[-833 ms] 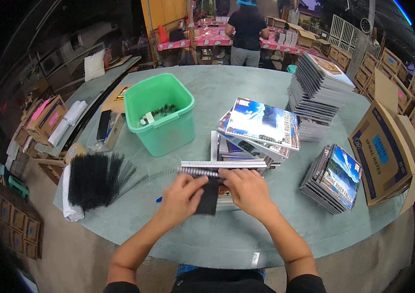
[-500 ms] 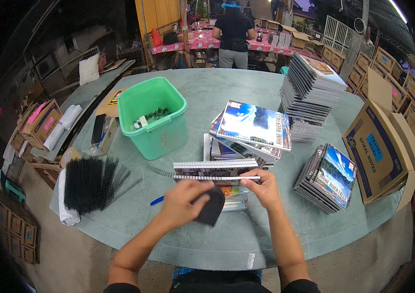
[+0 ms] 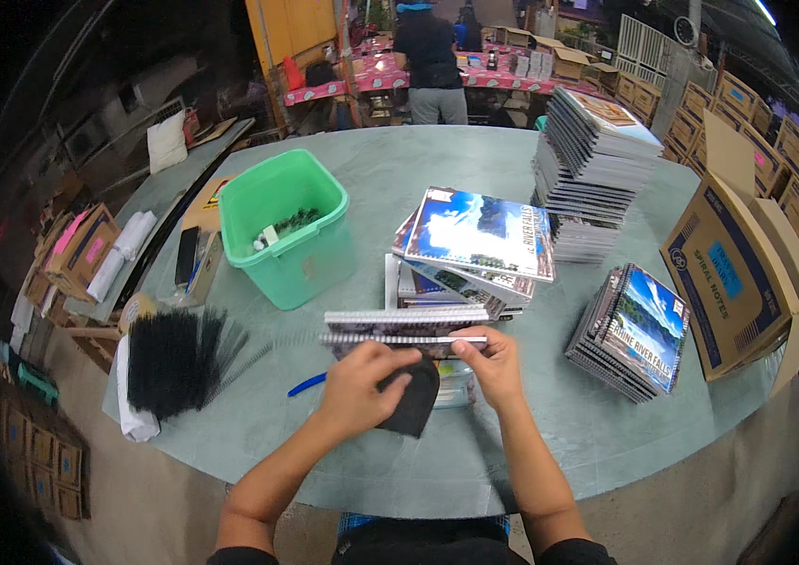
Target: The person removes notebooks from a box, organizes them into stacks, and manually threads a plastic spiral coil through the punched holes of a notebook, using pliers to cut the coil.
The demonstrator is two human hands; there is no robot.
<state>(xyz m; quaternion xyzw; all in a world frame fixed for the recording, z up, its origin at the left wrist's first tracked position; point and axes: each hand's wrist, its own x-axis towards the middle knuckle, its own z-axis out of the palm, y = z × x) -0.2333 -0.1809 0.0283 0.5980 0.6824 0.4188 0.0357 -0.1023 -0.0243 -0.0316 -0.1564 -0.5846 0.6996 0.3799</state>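
Note:
In front of me my right hand (image 3: 492,365) pinches the right end of a notebook (image 3: 390,342), held with its white punched edge toward me. A loose dark spiral coil (image 3: 277,341) sticks out past the notebook's left end. My left hand (image 3: 360,384) is at the near side of that edge, its fingers curled with a dark, flat, rounded pad (image 3: 414,403) in them. Just beyond lies another notebook edge (image 3: 404,316). Farther back sits a fanned pile of blue-covered notebooks (image 3: 479,231).
Black coils (image 3: 169,363) lie at left, near a green bucket (image 3: 287,268). A blue pen (image 3: 306,384) lies by my left hand. At right stand a tall notebook stack (image 3: 597,169), a shorter stack (image 3: 630,334) and an open carton (image 3: 729,273). A person (image 3: 432,61) stands beyond the table.
My left hand has shifted slightly right along the notebook's edge, with the pad. The coil at the left end looks more blurred. The whole view has shifted a little.

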